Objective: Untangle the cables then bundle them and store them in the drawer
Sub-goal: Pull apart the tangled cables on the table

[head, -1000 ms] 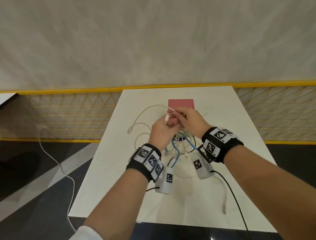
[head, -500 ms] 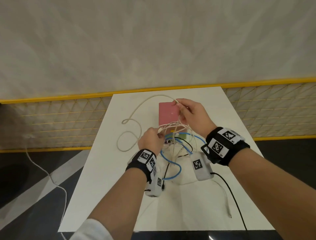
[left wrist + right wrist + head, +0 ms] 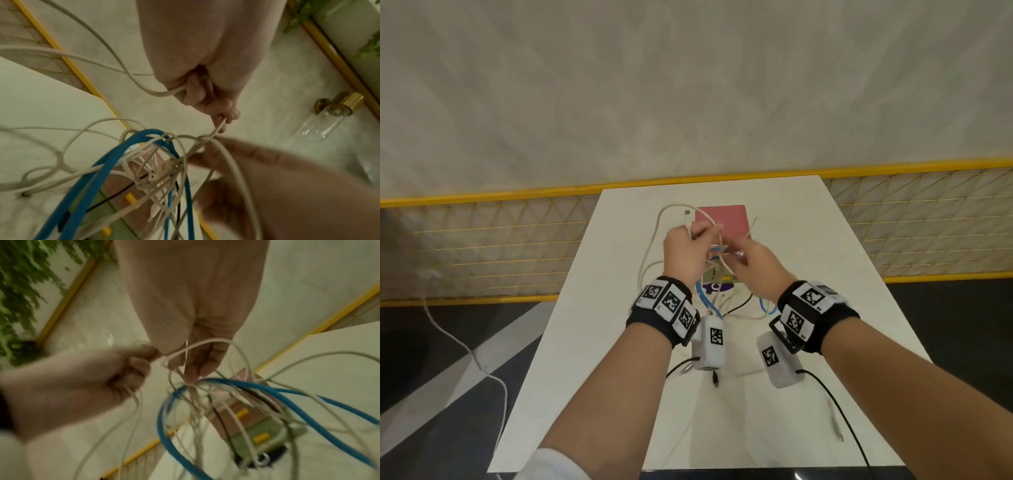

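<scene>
A tangle of white cables point(image 3: 717, 298) and a blue cable point(image 3: 703, 299) hangs between my hands above the white table point(image 3: 592, 342). My left hand point(image 3: 703, 233) grips a white cable point(image 3: 162, 93), whose plug end point(image 3: 687, 213) sticks up past the fingers point(image 3: 223, 119). My right hand point(image 3: 738, 253) pinches thin white strands at the knot point(image 3: 190, 382), just right of the left hand point(image 3: 123, 369). Under the blue cable point(image 3: 287, 400) and behind the tangle stands a small drawer unit point(image 3: 726, 219) with a pink top and a green drawer point(image 3: 265, 439).
A black cable point(image 3: 835, 407) and a loose white cable point(image 3: 834, 421) lie on the table's front right. Another white cable point(image 3: 465, 349) trails over the dark floor at the left. A yellow-framed mesh fence point(image 3: 482, 246) runs behind the table.
My left hand rose and moved away from me, drawing in the white loop at the left. My right hand came down from the drawer unit's top to the knot.
</scene>
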`<state>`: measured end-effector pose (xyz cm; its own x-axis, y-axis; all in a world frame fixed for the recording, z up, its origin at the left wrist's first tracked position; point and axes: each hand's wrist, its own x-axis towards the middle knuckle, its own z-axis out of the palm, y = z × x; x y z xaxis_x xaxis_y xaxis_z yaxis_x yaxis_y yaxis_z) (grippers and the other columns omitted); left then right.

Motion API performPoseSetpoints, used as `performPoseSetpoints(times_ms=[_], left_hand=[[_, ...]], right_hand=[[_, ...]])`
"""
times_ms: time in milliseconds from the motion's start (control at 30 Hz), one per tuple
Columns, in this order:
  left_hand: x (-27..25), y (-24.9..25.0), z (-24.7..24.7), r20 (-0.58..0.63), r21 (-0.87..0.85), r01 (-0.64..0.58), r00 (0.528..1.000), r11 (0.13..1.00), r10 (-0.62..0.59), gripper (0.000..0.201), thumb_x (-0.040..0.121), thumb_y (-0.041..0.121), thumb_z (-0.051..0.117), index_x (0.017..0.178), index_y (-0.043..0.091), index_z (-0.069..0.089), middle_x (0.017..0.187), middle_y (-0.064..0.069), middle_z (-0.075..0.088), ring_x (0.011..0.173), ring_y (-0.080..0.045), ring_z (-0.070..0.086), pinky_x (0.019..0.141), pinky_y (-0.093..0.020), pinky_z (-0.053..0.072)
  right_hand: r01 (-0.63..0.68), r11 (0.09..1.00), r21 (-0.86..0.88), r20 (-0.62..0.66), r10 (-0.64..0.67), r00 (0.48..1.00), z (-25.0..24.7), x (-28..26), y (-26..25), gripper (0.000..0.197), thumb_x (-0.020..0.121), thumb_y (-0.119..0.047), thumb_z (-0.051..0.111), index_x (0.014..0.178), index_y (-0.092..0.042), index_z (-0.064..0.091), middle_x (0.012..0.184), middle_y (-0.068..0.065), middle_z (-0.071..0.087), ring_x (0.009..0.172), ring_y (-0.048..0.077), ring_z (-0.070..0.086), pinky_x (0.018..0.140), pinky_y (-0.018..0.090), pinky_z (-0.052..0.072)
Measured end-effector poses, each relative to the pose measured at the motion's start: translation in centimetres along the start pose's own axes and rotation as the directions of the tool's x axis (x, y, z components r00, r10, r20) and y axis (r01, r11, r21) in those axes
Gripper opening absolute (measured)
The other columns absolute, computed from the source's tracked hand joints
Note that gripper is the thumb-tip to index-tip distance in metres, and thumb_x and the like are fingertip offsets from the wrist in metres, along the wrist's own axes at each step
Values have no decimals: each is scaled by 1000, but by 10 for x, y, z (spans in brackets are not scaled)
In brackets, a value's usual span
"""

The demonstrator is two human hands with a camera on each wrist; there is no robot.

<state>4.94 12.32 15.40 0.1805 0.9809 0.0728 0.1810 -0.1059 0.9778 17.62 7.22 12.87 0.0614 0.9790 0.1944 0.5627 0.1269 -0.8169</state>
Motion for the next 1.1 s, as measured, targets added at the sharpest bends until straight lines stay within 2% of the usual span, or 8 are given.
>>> performPoseSetpoints(times_ms=[133,300,400,500,600,767,967,1100], left_hand=[[-5,12,-4,-20,-116,14,1000,993,-16,16,88,10,71,83,-5,72,52,-3,49,36,-1,44,44,-12,41],[2,30,-14,-135,-285,-82,990,955,45,20,86,9,73,67,14,70,77,-2,74,63,-9,60,48,-16,41],[12,43,-26,-121,-246,-152,985,957,125,22,85,11,74,64,18,72,84,-6,76,69,-21,60,47,-20,40],[12,37,-30,-101,-218,-144,987,965,124,16,85,10,74,68,12,73,87,-6,77,65,-21,59,45,-19,39],[5,29,-27,-58,-199,-106,994,974,97,13,85,12,74,77,3,74,86,-8,75,49,-14,50,45,-18,39],[-5,25,-31,8,-159,2,1000,987,-1,17,88,19,72,87,2,74,91,-9,71,41,-9,41,43,-15,35],[-21,21,-57,-32,-340,183,978,922,-206,24,94,34,63,96,10,68,97,-2,77,43,-5,31,41,-17,23],[-34,24,-76,-78,-455,212,958,865,-276,26,98,34,56,103,9,64,77,5,73,40,-3,28,36,-15,22]], right_hand=[[29,994,-103,4,-28,1000,15,-4,19,31,87,-8,56,117,-15,61,110,9,56,95,22,57,80,32,49],[-26,926,-376,218,115,969,15,-12,31,49,81,9,45,122,-10,61,133,11,55,122,27,51,93,26,38],[-184,949,-256,-25,184,983,14,-16,36,48,83,4,45,124,-16,59,129,8,54,111,28,57,88,29,44],[-53,998,-21,-224,47,974,11,-7,18,38,89,-5,47,123,-16,59,116,3,54,91,17,59,74,19,43],[83,991,109,-189,-61,980,9,1,-10,34,92,-22,56,126,-22,55,109,-3,54,70,11,57,69,20,49],[40,975,220,-154,-6,988,4,0,-33,11,95,-15,53,95,-10,63,71,-1,62,53,3,58,57,24,52],[18,970,241,253,-81,964,-1,-56,-33,7,90,-10,61,89,-3,61,79,11,64,62,18,67,58,20,48],[14,997,75,576,-54,815,3,-116,-10,10,89,-15,64,83,-8,60,83,-2,68,65,10,69,60,24,51]])
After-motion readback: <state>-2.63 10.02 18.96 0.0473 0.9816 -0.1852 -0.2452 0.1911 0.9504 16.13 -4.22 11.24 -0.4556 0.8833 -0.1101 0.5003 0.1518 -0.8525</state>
